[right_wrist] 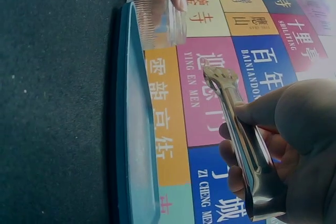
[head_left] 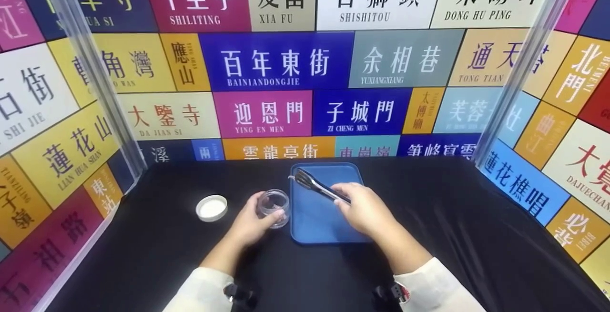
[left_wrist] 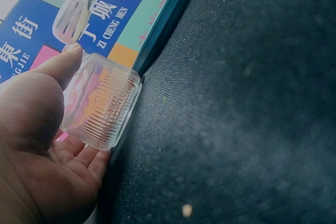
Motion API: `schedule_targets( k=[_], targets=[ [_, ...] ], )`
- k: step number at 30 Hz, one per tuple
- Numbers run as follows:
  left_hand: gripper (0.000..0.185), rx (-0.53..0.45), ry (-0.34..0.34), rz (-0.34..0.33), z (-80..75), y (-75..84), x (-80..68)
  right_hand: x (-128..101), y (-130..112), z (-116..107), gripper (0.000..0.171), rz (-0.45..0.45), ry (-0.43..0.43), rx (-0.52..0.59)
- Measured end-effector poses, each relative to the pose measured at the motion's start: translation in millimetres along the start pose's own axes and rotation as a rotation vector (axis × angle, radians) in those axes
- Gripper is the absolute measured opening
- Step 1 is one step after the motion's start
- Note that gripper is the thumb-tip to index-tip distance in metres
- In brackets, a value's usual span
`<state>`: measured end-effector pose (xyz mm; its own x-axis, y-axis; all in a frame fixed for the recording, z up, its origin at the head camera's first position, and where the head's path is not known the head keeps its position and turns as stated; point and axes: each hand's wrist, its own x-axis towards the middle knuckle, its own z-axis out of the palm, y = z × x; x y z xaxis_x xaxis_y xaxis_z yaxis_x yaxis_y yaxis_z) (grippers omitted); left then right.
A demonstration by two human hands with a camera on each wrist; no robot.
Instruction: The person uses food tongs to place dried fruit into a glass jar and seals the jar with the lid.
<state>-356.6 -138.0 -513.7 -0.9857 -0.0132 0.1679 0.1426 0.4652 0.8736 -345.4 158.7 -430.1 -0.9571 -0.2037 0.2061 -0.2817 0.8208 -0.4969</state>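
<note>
This is a booth-like work space: a multicoloured printed back wall of rectangular blocks with Chinese characters and Latin lettering, a matching left wall and right wall, glossy transparent corner strips, and a black cloth-covered tabletop. The wider building cannot be told.

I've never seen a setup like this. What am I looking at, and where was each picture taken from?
There's no machine working here, just a person's two bare hands. The wide picture comes from a camera worn on the head; the others come from one camera on each wrist. On the black cloth lie a blue tray and, to its left, a round white lid. The left hand holds a clear jar beside the tray. The right hand grips metal tongs above it.
</note>
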Motion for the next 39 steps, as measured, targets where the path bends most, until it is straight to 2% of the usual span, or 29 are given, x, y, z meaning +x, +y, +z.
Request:
schedule_targets(
  k=[8, 17, 21, 27, 39],
  targets=[
    [0.085, 0.011, 0.003, -0.002, -0.2, 0.2, -0.5, -4.6, -7.0, -0.1, 0.031, -0.093, 0.050, -0.022],
    [0.084, 0.005, 0.002, -0.011, -0.4, -0.1, -0.2, -12.6, -23.1, 1.8, 0.032, -0.090, 0.015, -0.026],
    [0.084, 0.004, 0.001, -0.013, -0.6, 0.8, 0.0, -16.0, -28.2, 4.1, 0.033, -0.114, 0.019, -0.020],
    [0.084, -0.011, -0.004, -0.003, -0.2, 1.0, 0.1, -17.7, -30.0, 9.0, 0.033, -0.166, 0.024, -0.017],
    [0.082, -0.017, -0.002, -0.005, -0.2, 0.2, 0.0, -19.3, -30.9, 9.4, 0.034, -0.196, 0.049, -0.013]
  ],
)
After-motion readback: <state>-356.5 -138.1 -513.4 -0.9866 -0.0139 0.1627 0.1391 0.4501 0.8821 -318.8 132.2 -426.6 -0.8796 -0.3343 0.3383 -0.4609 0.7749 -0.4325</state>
